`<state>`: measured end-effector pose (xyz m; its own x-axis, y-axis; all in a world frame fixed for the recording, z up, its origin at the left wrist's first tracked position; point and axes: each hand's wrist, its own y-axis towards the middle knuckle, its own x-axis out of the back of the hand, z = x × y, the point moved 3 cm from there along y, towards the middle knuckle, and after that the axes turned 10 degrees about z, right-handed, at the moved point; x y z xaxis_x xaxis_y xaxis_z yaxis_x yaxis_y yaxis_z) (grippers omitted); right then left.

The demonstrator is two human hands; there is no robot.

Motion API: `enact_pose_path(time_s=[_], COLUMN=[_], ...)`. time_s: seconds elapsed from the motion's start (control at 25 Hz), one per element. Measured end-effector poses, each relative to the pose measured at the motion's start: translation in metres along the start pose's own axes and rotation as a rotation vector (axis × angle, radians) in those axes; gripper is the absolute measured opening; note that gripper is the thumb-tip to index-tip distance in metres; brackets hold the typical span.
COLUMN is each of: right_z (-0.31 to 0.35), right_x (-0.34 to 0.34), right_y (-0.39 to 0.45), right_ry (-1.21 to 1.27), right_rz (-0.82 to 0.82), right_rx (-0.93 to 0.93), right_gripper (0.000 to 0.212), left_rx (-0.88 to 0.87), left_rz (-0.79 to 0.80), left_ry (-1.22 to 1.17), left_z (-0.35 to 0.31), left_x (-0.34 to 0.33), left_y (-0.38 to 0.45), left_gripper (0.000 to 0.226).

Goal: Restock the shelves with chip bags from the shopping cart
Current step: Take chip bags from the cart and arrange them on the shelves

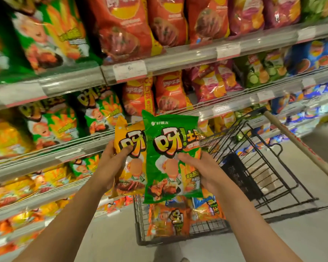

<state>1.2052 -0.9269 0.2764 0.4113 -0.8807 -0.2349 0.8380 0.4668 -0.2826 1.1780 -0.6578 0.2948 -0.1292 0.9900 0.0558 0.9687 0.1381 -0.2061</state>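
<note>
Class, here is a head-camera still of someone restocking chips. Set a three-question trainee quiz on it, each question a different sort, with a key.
1. True or false: the left hand holds the yellow bag.
2. Which bag overlaps in front? A) green bag B) yellow bag
3. Fill in: more bags lie below in the ____.

Key: 1 true. 2 A; the right hand grips it. 3 shopping cart.

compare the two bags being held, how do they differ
The yellow bag sits in the left hand; the green bag sits in the right hand. The green bag overlaps the yellow bag's right edge and shows its whole front. Both stand upright above the cart and carry the same logo.
</note>
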Motion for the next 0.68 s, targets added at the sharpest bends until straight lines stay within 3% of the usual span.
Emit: enact_pose_path(time_s=[0.16, 0.32, 0.6, 0.68], right_z=[0.002, 0.000, 0.007, 0.019], right_x=[-0.050, -0.117, -0.258, -0.292], right_y=[-0.017, -0.036, -0.052, -0.053], right_ry=[0.022, -0.071, -0.207, -0.260], right_rz=[-0.031, -0.070, 0.017, 0.049], right_rx=[0.069, 0.110, 0.199, 0.231], right_gripper=[0.043, 0.059, 0.064, 0.057], left_rx=[-0.075, -0.145, -0.245, -0.299], left_rz=[-0.034, -0.070, -0.092, -0.108], left_ry=[-0.009, -0.052, -0.113, -0.109], left_z=[-0.001, 0.008, 0.004, -0.009], left_x=[0.071, 0.156, 0.276, 0.304], left_y=[-0.045, -0.099, -0.181, -0.198], left_gripper=[0.020, 0.027, 0.022, 0.034])
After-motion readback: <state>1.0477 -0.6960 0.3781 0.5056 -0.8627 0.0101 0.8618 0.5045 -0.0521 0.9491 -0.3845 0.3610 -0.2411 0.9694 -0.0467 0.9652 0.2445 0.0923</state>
